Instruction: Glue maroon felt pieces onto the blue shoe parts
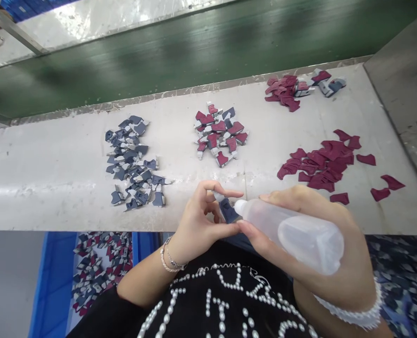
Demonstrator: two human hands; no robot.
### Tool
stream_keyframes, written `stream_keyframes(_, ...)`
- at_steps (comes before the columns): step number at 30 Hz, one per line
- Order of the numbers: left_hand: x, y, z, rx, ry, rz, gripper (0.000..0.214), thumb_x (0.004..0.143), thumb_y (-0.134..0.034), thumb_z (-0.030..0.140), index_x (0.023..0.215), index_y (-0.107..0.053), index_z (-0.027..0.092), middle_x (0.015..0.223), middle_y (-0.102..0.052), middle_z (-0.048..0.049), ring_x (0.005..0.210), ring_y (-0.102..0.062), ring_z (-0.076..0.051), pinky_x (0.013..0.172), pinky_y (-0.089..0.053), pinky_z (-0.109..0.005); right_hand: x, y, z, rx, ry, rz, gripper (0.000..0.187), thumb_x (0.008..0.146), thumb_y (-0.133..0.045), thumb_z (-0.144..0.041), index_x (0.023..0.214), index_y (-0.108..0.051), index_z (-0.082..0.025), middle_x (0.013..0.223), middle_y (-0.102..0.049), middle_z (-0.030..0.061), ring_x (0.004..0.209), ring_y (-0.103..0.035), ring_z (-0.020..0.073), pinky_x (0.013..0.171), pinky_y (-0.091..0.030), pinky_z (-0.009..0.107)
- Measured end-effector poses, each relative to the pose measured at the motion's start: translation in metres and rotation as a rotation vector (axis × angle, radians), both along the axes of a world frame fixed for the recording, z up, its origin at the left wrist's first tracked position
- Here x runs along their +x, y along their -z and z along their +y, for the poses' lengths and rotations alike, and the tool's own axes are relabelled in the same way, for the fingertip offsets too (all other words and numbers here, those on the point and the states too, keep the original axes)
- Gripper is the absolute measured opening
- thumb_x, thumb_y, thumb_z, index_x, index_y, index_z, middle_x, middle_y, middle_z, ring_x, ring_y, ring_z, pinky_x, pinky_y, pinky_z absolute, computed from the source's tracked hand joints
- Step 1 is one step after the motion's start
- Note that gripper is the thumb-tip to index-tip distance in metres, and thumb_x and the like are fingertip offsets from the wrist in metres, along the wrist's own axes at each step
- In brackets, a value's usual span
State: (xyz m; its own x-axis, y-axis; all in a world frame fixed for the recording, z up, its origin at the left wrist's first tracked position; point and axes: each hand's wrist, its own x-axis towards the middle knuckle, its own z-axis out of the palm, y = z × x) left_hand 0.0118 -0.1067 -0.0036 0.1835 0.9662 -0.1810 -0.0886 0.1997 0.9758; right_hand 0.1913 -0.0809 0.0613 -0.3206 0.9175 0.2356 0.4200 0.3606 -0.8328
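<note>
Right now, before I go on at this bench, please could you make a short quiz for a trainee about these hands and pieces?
1. Multiple choice: what does the right hand hold?
A) a translucent plastic squeeze bottle
B) a pair of scissors
C) a paintbrush

2. True or false: the left hand holds a small navy piece between its fingers.

3. Fill in the blank: the pile between the navy pieces and the loose maroon pieces mixes maroon pieces with ____ ones.

Key: 1. A; 2. True; 3. navy
</note>
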Motion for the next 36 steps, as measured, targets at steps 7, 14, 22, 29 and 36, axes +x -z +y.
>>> stream_keyframes(7, -0.0006, 0.0007, -0.0018, 0.023, -0.011, -0.024, 0.056, 0.074, -0.082, 0.009, 0.107, -0.042, 0.03, 0.122, -0.068, -0.0024, 0.06, -0.054, -0.006, 0.058, -0.048, -0.021, -0.0014, 0.0003, -0.0002, 0.003, -0.006, 0.025, 0.02, 0.081, -0.076, -0.026, 0.085, -0.056, -0.025, 0.067, -0.059, -0.0093, 0.052, -0.055, 0.0073, 0.048, -0.045, 0.021)
stream_keyframes(14, 0.0004, -0.0004, -0.0013, 0.052, -0.006, -0.02, 0.053, 0.076, -0.081, 0.011, 0.108, -0.043, 0.029, 0.121, -0.068, -0.0032, 0.06, -0.054, -0.006, 0.058, -0.049, -0.02, 0.0003, 0.0015, -0.0003, 0.032, -0.021, 0.015, 0.025, 0.079, -0.078, -0.028, 0.079, -0.053, -0.024, 0.07, -0.06, -0.0099, 0.057, -0.057, 0.0061, 0.054, -0.05, 0.018)
stream_keyframes(22, -0.0003, 0.0003, -0.0006, 0.048, -0.006, -0.006, 0.054, 0.075, -0.081, 0.011, 0.107, -0.043, 0.03, 0.121, -0.069, -0.0024, 0.061, -0.054, -0.005, 0.058, -0.049, -0.019, -0.0011, 0.0021, 0.0013, 0.013, 0.0, 0.043, 0.022, 0.079, -0.079, -0.026, 0.087, -0.058, -0.025, 0.07, -0.059, -0.0112, 0.056, -0.055, 0.0046, 0.053, -0.049, 0.015)
stream_keyframes(29, -0.0005, -0.0012, -0.0005, 0.048, -0.011, -0.011, 0.054, 0.076, -0.081, 0.011, 0.108, -0.042, 0.03, 0.121, -0.069, -0.0023, 0.06, -0.054, -0.006, 0.059, -0.05, -0.02, -0.0002, 0.0018, -0.0004, 0.012, 0.011, 0.015, 0.022, 0.079, -0.078, -0.029, 0.086, -0.057, -0.024, 0.072, -0.061, -0.0108, 0.058, -0.057, 0.0048, 0.054, -0.049, 0.014)
stream_keyframes(36, -0.0009, -0.0025, 0.0006, 0.065, -0.035, 0.014, 0.056, 0.073, -0.082, 0.008, 0.106, -0.042, 0.029, 0.118, -0.071, -0.0014, 0.063, -0.056, -0.007, 0.06, -0.05, -0.02, 0.0014, -0.0001, 0.0012, -0.028, -0.046, -0.007, 0.022, 0.082, -0.076, -0.034, 0.083, -0.056, -0.025, 0.068, -0.059, -0.0104, 0.054, -0.056, 0.0062, 0.05, -0.049, 0.017)
